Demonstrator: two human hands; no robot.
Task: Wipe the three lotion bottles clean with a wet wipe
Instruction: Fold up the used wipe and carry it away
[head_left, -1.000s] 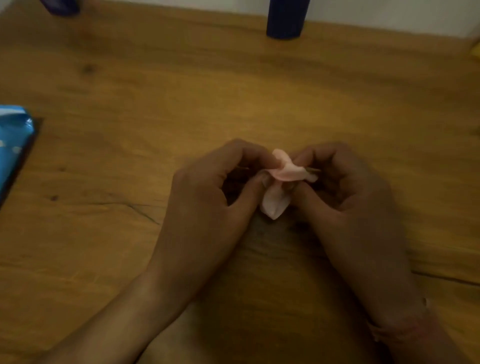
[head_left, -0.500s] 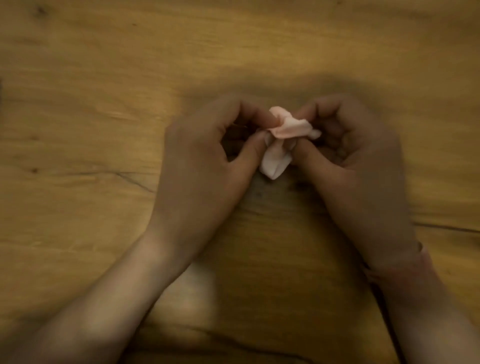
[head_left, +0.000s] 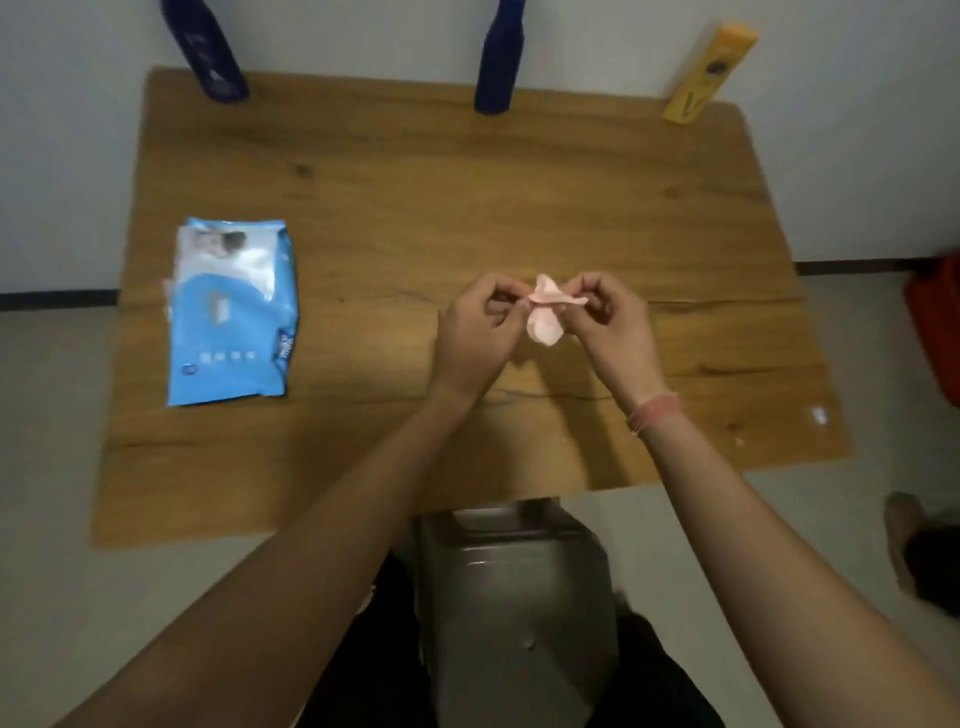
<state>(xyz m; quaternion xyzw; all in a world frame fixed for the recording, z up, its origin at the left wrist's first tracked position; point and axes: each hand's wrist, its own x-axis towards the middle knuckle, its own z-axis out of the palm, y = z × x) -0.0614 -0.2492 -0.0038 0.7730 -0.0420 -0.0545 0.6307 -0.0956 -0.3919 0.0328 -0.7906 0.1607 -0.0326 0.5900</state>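
Note:
A crumpled pale pink wet wipe (head_left: 545, 318) hangs between my two hands above the middle of the wooden table (head_left: 415, 208). My left hand (head_left: 475, 332) pinches its left side and my right hand (head_left: 613, 322) pinches its right side. Three lotion bottles stand along the table's far edge: a dark blue bottle (head_left: 205, 49) at the left, a second dark blue bottle (head_left: 498, 57) in the middle, and a yellow bottle (head_left: 709, 73) at the right. Their tops are cut off by the frame.
A blue pack of wet wipes (head_left: 231, 312) lies flat on the table's left side. A metal stool (head_left: 514, 597) stands below the near edge. An orange object (head_left: 935, 332) sits on the floor at the right, by a white wall (head_left: 857, 130).
The view has widened, so the whole table, the three bottles and the wipe pack now show. Both hands still hold the pink wipe between them in much the same pinch.

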